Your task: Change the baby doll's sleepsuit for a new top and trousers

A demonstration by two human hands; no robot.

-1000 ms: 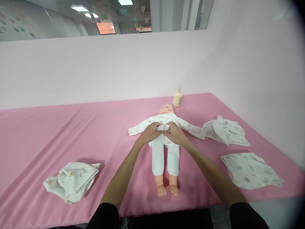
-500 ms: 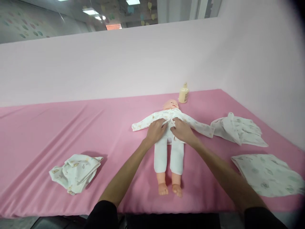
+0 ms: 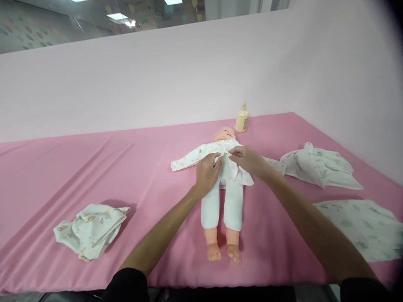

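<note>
The white shirt (image 3: 218, 147) was pinched over the chest by the left hand (image 3: 206, 173) and right hand (image 3: 250, 160); the doll (image 3: 233, 205) was laid on its back on the pink sheet (image 3: 151, 167).

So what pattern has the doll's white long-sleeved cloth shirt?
The shirt has small scattered prints: head view.

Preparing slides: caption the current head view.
Left hand and right hand pinch the patterned shirt on a supine doll.
</note>
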